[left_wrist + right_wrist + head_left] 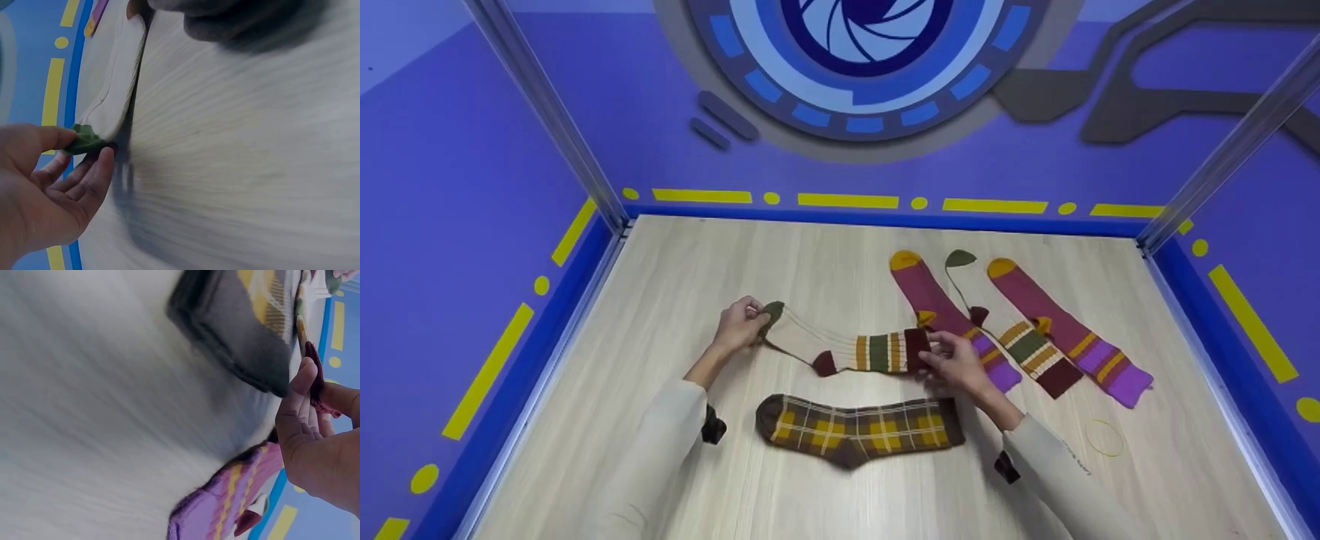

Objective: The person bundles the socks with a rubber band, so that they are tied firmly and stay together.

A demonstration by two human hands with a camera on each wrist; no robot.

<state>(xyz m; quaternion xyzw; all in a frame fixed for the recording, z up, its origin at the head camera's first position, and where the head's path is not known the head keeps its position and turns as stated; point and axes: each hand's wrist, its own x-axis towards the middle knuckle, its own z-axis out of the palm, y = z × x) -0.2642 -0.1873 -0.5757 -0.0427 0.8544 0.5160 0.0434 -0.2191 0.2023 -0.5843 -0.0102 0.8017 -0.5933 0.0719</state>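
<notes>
While the left hand (741,325) is pinching the olive-green toe (85,140) of a striped cream sock (844,351) between thumb and fingers, the right hand (960,363) is pinching its burgundy cuff (916,349) in the same way. The sock is stretching crosswise between them, its heel pointing toward the near side, just beyond a brown-and-mustard plaid sock (859,430) that is lying on the wood-grain tabletop (720,495). In the left wrist view the toe is appearing slightly raised; whether the sock's middle is touching down, the pictures are not making clear. The plaid one is showing layered edges in the right wrist view, so it may be more than a single sock, though I cannot tell.

Beyond the right hand, a matching cream sock (1027,348) is lying slantwise between a burgundy-and-purple sock (939,304) and its twin (1057,322). A thin yellow rubber band (1087,433) is resting nearer, off to the right.

Judging by the grip at both ends, the step in hand is probably straightening the striped sock. The next move is likely calling for lowering both ends evenly, without twisting the knit, and, if pairing is intended, for lining up toe, heel and cuff with its match.
</notes>
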